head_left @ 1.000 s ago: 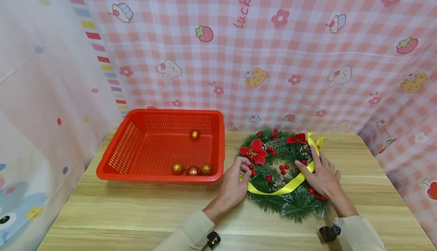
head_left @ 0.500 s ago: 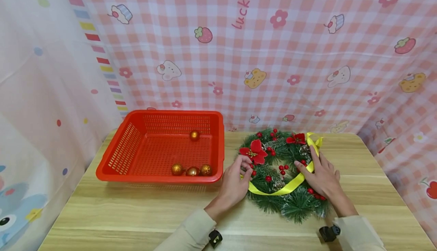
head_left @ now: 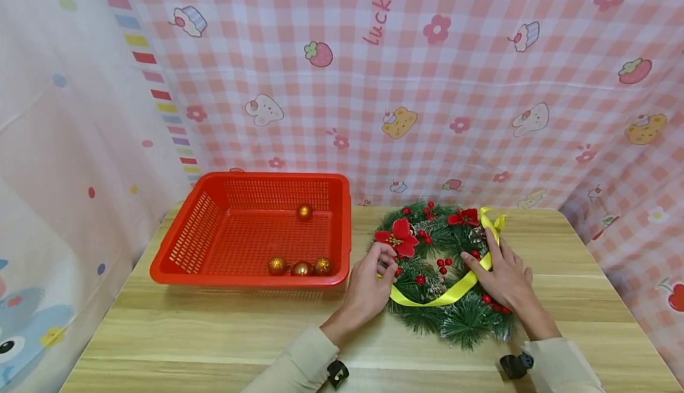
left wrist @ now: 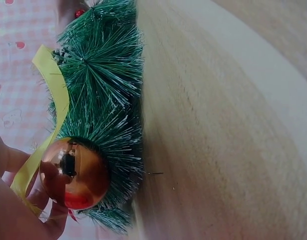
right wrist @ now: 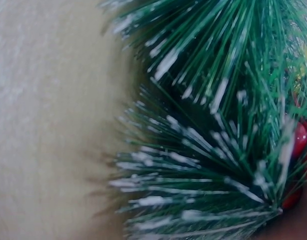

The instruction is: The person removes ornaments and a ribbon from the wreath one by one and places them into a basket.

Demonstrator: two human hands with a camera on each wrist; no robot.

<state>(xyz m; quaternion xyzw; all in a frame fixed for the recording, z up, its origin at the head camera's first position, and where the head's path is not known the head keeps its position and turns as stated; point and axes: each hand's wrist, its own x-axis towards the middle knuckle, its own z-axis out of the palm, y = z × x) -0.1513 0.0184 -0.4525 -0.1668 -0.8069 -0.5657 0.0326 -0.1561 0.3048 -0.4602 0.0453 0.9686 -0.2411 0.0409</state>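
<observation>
A green Christmas wreath with red flowers, berries and pine cones lies flat on the table. Across its front and up its right side runs a yellow ribbon. My left hand is at the wreath's left side, its curled thumb and fingers pinching the ribbon near one end. In the left wrist view, a shiny gold bauble sits against the pine needles, touching or very near those fingers; from the head view it is hidden. My right hand rests on the wreath's right side, fingers extended over the ribbon.
A red plastic basket stands left of the wreath, with several gold baubles inside. Behind the wooden table hangs a pink checked curtain.
My left hand has shifted very slightly to the right, its fingers still at the ribbon. The right hand, wreath and basket have stayed in place.
</observation>
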